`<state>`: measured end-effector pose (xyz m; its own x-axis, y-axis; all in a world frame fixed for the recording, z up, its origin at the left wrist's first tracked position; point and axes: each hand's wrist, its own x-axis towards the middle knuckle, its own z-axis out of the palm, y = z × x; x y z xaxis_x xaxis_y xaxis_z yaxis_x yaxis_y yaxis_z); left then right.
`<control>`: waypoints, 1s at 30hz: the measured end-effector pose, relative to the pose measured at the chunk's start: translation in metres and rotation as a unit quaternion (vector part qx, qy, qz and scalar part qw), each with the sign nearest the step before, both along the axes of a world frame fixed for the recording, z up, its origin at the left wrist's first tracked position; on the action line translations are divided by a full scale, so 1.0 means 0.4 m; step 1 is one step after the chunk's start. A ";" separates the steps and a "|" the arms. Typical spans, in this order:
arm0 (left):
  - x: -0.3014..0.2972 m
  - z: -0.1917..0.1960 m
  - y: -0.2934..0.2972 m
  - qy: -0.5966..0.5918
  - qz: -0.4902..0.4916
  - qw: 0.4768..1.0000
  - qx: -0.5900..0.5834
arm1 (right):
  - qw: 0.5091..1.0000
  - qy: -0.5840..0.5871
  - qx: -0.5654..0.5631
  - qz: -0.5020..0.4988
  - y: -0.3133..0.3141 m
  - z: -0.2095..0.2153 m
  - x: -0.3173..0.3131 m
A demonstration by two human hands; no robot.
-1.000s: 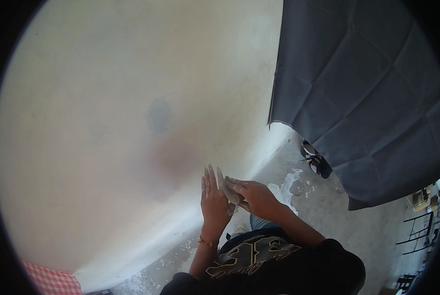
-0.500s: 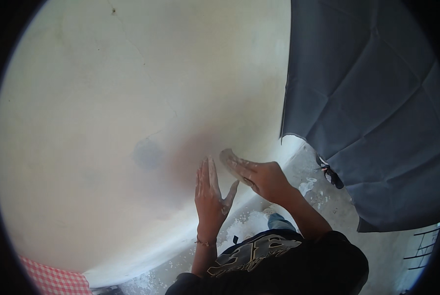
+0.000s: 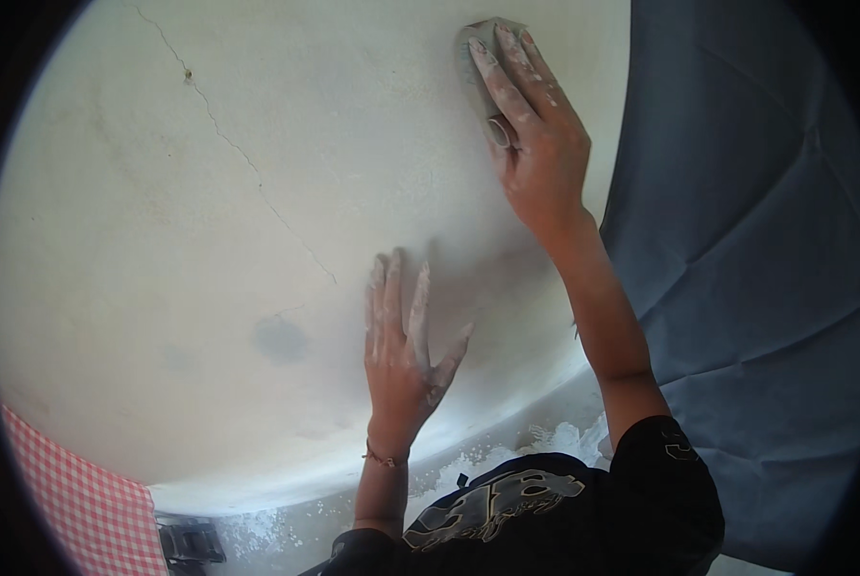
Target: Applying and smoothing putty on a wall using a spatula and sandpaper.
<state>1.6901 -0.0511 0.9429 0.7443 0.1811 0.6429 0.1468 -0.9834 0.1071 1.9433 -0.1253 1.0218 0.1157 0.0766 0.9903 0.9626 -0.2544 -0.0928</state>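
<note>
My right hand (image 3: 535, 125) is high on the pale wall (image 3: 190, 240), its dusty fingers laid over a grey-brown piece of sandpaper (image 3: 475, 72). The sheet is pressed against the wall, and its near edge curls up beside the thumb. Lower and further left, my left hand (image 3: 396, 350) is spread with fingers stretched upward and nothing in it. White powder coats its fingers. Whether its fingertips touch the wall cannot be told.
A thin crack (image 3: 228, 139) runs down the wall past a small hole. Dark grey cloth (image 3: 737, 259) hangs at the right. Red-and-white checked cloth (image 3: 89, 494) and a dark object (image 3: 192, 540) are at the lower left. White debris (image 3: 535, 440) lies on the floor.
My right hand has moved from low beside the left hand to high on the wall, carrying the sandpaper. My left hand has shifted slightly up, still spread. The view has also shifted.
</note>
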 end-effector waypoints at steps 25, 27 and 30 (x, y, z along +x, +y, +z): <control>-0.242 0.429 0.010 -0.338 0.152 0.862 0.346 | 0.937 -0.334 -0.047 0.094 -0.164 0.232 -0.260; -0.254 0.432 0.004 -0.335 0.169 0.861 0.343 | 0.930 -0.344 -0.017 0.131 -0.167 0.292 -0.284; -0.280 0.434 -0.003 -0.330 0.190 0.857 0.346 | 0.921 -0.377 0.000 0.103 -0.139 0.292 -0.251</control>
<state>1.5783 -0.0524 1.1163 0.1492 -0.2657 0.9525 0.6027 -0.7392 -0.3006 1.8428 -0.1809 1.1385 -0.6213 0.0211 0.7833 0.7813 -0.0599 0.6213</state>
